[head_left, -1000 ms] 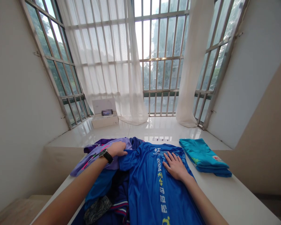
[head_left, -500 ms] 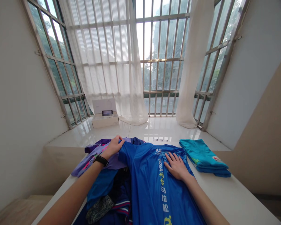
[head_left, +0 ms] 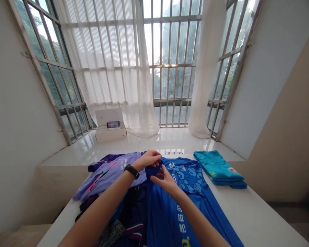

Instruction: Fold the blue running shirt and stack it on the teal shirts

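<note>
A blue T-shirt with white and yellow lettering lies spread in front of me, a patterned patch near its top. Its left edge is lifted where my left hand, with a black band on the wrist, pinches the cloth, seemingly the sleeve. My right hand is just below, thumb and fingers apart and curved beside that lifted cloth; whether it touches the cloth I cannot tell. Left of the shirt is a loose pile of clothes, with a lilac garment on top and dark blue cloth nearer me.
Folded turquoise clothes are stacked to the right on the white surface. A white box with its lid up stands on the window ledge. Sheer curtains hang before barred windows.
My left hand has moved right, folding the shirt's left edge inward. My right hand has left the shirt's chest and come left beside it. The view has shifted slightly to the right.
</note>
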`<state>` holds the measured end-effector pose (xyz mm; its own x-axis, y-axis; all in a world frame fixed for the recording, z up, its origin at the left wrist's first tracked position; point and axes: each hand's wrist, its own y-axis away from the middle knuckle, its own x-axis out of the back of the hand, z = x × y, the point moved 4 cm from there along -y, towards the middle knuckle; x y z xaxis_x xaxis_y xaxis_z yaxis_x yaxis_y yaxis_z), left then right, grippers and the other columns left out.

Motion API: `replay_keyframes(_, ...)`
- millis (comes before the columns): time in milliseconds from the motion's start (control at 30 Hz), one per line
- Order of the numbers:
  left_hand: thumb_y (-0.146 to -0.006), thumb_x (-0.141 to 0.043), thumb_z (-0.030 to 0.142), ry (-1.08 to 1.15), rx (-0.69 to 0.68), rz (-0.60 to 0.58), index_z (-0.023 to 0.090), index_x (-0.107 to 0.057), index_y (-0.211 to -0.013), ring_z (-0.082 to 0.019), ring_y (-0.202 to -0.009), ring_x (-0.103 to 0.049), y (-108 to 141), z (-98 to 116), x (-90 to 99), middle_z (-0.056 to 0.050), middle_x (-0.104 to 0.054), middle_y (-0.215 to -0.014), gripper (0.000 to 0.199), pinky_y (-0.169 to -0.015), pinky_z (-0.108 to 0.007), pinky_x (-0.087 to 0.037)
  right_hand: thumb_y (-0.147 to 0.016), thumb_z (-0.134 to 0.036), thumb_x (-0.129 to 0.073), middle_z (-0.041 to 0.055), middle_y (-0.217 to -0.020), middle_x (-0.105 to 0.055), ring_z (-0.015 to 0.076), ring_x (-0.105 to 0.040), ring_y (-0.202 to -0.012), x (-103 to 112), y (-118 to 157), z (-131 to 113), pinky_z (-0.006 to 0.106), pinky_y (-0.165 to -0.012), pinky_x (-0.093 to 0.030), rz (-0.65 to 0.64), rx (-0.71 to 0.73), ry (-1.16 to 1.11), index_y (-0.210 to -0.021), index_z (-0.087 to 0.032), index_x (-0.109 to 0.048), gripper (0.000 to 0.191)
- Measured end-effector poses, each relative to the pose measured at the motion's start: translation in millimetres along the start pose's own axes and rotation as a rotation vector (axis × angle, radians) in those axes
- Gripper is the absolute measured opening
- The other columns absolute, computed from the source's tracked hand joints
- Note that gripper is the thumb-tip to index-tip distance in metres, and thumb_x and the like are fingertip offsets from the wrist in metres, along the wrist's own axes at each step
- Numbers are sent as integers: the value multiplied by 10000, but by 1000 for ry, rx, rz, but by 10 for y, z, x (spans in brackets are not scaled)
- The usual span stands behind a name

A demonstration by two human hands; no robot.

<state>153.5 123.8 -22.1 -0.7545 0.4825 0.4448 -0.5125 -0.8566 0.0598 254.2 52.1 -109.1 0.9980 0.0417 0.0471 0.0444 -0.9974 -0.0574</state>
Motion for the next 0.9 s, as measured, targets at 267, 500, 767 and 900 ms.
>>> replay_keyframes(267, -962, -453, 389, -151, -177, -165, 143, -558, -1247, -137, -662, -659, -236, -58, -192, -109, -725, -1043, 390, -539, -232, -484, -747, -635, -635, 62, -919, -723, 219, -711, -749, 452, -149, 382, 321, -579, -554, 218, -240, -274, -1147, -226, -564, 576)
replay_keyframes(500, -868, -550, 234, -530, -186, -52, 159, -666, -1054, -235, -1008, -653, -521, -536, -214, -95, -718, -1055, 231, -905, -336, -491, -544, -330, -780, 75, -1105, -697, 292, -628, -1126, 761, -201, 556, 417, -956, -503, 362, -121, -29, -1138, -222, -547, 648)
replay_keyframes(767, -774, -738, 316, -838, -240, -259, 255, -707, -988, -228, -965, -662, -659, -686, -325, -1, -741, -972, 224, -877, -311, -458, -710, -223, -563, 95, -1208, -665, 239, -635, -1120, 853, -223, 612, 385, -1023, -452, 394, -24, 276, -1242, -192, -527, 535)
replay_keyframes(900, -887, -597, 282, -910, -247, -188, 239, -699, -897, -202, -899, -673, -715, -697, -320, -5, -737, -902, 111, -813, -279, -455, -822, -296, -473, 141, -1175, -657, 260, -647, -1060, 922, -217, 555, 425, -971, -480, 429, -16, 399, -1324, -155, -452, 522)
